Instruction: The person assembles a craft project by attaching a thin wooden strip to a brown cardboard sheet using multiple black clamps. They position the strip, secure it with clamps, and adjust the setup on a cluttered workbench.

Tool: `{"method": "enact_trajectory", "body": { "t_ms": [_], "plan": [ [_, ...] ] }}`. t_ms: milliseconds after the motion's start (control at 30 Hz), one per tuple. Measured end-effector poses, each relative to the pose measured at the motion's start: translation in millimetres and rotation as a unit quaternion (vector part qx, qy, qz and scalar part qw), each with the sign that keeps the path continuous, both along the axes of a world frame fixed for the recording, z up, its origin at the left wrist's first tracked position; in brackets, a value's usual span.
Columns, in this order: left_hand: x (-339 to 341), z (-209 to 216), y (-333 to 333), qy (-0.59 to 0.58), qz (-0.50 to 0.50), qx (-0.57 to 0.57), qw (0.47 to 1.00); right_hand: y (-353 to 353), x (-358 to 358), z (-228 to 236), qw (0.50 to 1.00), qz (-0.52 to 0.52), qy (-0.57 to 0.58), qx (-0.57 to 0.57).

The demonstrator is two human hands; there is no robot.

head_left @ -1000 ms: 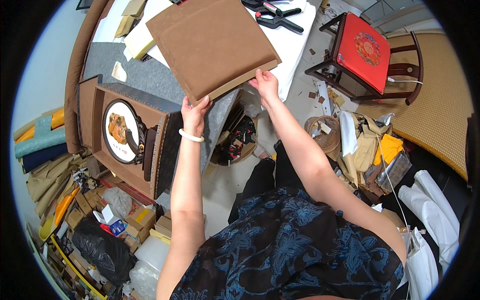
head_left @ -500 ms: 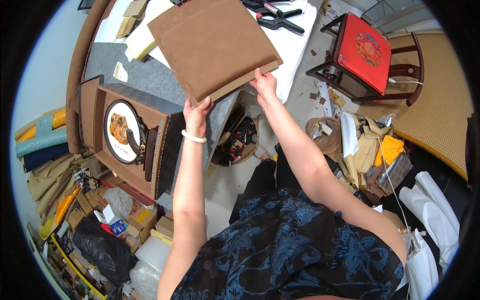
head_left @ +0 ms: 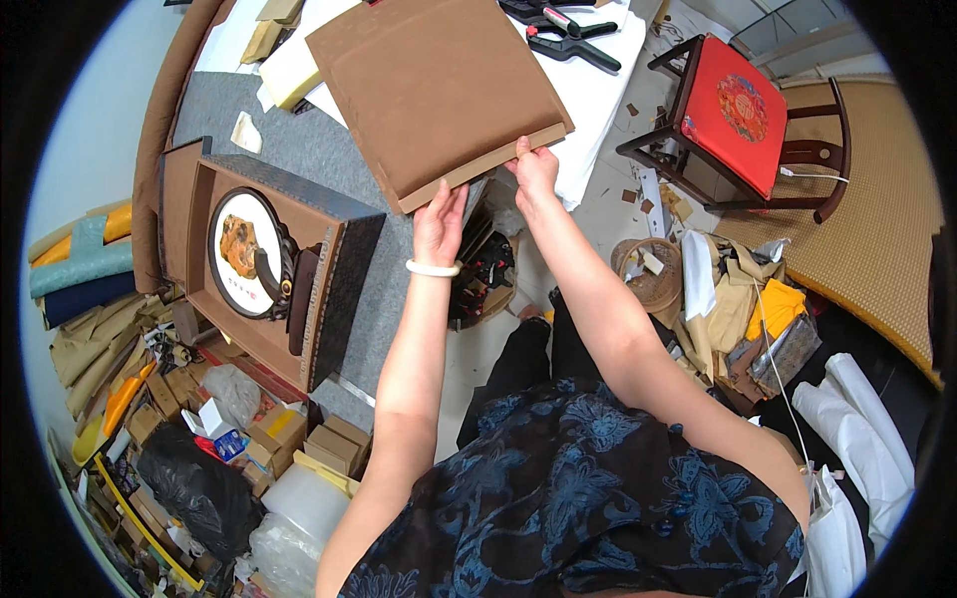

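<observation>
A square, brown fabric-covered padded board [head_left: 439,95] with a raised strip along its near edge lies tilted over the table. My right hand [head_left: 534,171] grips that near edge close to the right corner, thumb on top and fingers beneath. My left hand [head_left: 440,221], a pale bangle at its wrist, holds the same edge nearer the left corner; its fingertips are partly hidden by the strip. To the left, a brown-lined box [head_left: 334,269] lies open on its side, with a round framed picture [head_left: 239,257] on a dark carved stand inside.
Black spring clamps [head_left: 573,45] and a cream block [head_left: 289,80] lie on the grey-and-white table. A wooden chair [head_left: 738,105] with a red seat stands at right. Scrap-filled baskets [head_left: 650,274] sit on the floor. Boxes and a black bag [head_left: 194,488] crowd the lower left.
My left hand has slid rightward along the board's near edge, away from its left corner. The right hand keeps its grip there. The view has shifted slightly.
</observation>
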State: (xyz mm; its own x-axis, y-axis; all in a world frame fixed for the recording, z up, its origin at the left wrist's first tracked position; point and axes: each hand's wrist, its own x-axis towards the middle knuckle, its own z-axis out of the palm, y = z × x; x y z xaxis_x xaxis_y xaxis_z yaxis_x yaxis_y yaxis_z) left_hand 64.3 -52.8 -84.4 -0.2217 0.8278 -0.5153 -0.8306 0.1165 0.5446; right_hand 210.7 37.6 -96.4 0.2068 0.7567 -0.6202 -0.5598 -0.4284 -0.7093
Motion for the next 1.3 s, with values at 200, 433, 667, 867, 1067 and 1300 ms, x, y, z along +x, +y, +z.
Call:
{"method": "enact_trajectory", "body": {
  "t_ms": [200, 433, 667, 867, 1067, 1300],
  "plan": [
    [24.9, -1.3, 33.0, 0.034, -0.060, 0.002, 0.998, -2.1, -5.0, 7.4, 1.000, -0.006, 0.001, -0.002],
    [34.4, 7.6, 41.6, 0.162, -0.027, 0.024, 0.986, -5.9, -8.2, 25.5, 1.000, -0.011, 0.025, 0.007],
    [37.7, 8.8, 43.2, 0.224, -0.035, 0.052, 0.973, -7.8, -3.4, 25.5, 0.998, -0.012, 0.028, 0.045],
    [9.9, -14.1, 43.2, 0.155, -0.190, 0.061, 0.968, -13.6, -6.0, 31.4, 0.997, -0.009, 0.031, 0.067],
    [21.2, -21.2, 44.5, 0.211, -0.134, 0.096, 0.964, -17.0, -7.2, 16.2, 0.994, -0.006, 0.039, 0.105],
    [35.6, -29.6, 47.5, 0.211, -0.073, 0.127, 0.967, -22.4, 3.2, -13.4, 0.988, 0.034, 0.072, 0.131]
  ]
}}
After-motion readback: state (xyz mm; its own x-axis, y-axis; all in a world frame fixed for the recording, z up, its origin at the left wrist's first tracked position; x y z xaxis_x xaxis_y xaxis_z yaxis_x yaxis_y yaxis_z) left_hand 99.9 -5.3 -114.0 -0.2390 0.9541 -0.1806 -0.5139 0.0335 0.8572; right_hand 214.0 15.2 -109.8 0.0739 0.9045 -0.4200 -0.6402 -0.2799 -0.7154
